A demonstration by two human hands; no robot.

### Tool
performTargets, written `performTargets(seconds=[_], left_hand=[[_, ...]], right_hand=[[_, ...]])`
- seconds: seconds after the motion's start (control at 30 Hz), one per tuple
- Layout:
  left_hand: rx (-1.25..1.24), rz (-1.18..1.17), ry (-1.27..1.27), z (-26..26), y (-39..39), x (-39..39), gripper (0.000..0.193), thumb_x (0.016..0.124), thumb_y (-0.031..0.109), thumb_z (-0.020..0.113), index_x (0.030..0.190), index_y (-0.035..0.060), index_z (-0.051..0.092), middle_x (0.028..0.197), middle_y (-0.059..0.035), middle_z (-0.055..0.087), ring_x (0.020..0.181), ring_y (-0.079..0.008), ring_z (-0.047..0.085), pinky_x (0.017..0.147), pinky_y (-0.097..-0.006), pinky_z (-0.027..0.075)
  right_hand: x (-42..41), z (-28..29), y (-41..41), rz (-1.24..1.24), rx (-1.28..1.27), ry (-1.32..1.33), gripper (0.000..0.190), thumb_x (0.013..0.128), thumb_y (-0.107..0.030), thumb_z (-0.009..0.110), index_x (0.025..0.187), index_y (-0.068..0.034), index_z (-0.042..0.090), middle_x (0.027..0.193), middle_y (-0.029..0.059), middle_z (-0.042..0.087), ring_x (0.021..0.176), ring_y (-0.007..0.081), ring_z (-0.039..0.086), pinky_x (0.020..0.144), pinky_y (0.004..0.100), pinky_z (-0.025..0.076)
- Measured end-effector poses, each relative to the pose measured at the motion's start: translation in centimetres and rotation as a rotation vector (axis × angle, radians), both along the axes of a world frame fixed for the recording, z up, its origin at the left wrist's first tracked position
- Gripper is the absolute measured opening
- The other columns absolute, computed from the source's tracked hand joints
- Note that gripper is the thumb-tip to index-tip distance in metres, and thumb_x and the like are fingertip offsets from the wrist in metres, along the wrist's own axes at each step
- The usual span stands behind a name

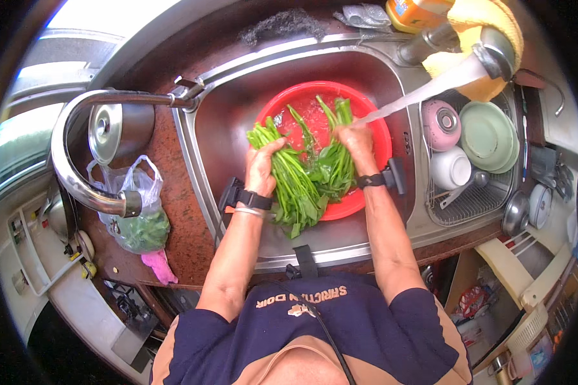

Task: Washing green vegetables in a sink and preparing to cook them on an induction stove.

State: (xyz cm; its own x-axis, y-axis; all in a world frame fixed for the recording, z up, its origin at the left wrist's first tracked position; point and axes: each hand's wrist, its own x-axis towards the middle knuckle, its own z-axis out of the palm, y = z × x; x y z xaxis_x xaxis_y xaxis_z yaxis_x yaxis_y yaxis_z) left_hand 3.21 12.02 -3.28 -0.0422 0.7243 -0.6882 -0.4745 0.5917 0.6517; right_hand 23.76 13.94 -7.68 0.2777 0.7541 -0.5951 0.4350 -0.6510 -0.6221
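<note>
A red plastic basin (383,139) with water in it sits inside the stainless steel sink (221,110). My left hand (261,166) grips a thick bunch of leafy greens (294,178) by the stems, over the basin's left rim; its leaves hang past the rim toward me. In my right hand (356,142) is a second bunch of greens (334,168), its leaves low in the basin. Water (424,91) streams from the faucet (498,48) onto my right hand. One loose stalk (301,122) shows between the two bunches.
A curved metal spout (67,149) arches over the left counter, above a plastic bag of greens (142,221) and near a lidded steel pot (130,127). Right of the sink, a wire dish rack (472,207) holds green plates (486,134), a pink bowl (438,132) and a white bowl (448,171).
</note>
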Motion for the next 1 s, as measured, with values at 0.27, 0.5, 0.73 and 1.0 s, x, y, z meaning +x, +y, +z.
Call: performTargets(seconds=[0.27, 0.5, 0.73, 1.0], left_hand=[[-0.164, -0.02, 0.062, -2.6, 0.8, -0.5, 0.031, 0.067, -0.005, 0.06, 0.096, 0.0029, 0.056, 0.083, -0.0075, 0.06, 0.07, -0.0216, 0.06, 0.064, -0.0345, 0.052], [0.039, -0.083, 0.041, 1.5, -0.5, -0.4, 0.033, 0.07, -0.002, 0.06, 0.102, 0.002, 0.052, 0.083, -0.0074, 0.059, 0.071, -0.0199, 0.061, 0.062, -0.0325, 0.053], [-0.023, -0.009, -0.016, -1.4, -0.2, -0.8, 0.025, 0.07, -0.002, 0.06, 0.095, -0.0002, 0.056, 0.083, -0.0097, 0.061, 0.069, -0.0207, 0.061, 0.066, -0.0334, 0.052], [-0.014, -0.021, 0.115, 1.3, -1.9, -1.3, 0.027, 0.071, -0.003, 0.058, 0.097, -0.0003, 0.055, 0.081, -0.0094, 0.06, 0.069, -0.0218, 0.061, 0.064, -0.0337, 0.053]], right_hand=[[-6.5, -2.1, 1.3, 0.225, 0.265, -0.077, 0.027, 0.064, -0.016, 0.059, 0.086, -0.001, 0.055, 0.075, 0.0196, 0.059, 0.068, 0.0372, 0.057, 0.061, 0.0428, 0.043], [-2.3, -1.4, -0.5, -0.283, 0.225, 0.469, 0.029, 0.067, -0.011, 0.065, 0.095, -0.004, 0.059, 0.068, 0.0029, 0.059, 0.054, 0.0151, 0.055, 0.05, 0.0292, 0.044], [-8.1, -5.1, -0.7, 0.418, 0.131, 0.101, 0.03, 0.07, -0.023, 0.058, 0.096, -0.009, 0.061, 0.084, 0.0197, 0.062, 0.08, 0.0315, 0.061, 0.073, 0.0417, 0.047], [-4.7, -2.0, -1.3, 0.207, 0.31, 0.004, 0.026, 0.07, -0.016, 0.057, 0.094, -0.006, 0.059, 0.083, 0.0194, 0.062, 0.079, 0.0341, 0.06, 0.066, 0.0432, 0.047]])
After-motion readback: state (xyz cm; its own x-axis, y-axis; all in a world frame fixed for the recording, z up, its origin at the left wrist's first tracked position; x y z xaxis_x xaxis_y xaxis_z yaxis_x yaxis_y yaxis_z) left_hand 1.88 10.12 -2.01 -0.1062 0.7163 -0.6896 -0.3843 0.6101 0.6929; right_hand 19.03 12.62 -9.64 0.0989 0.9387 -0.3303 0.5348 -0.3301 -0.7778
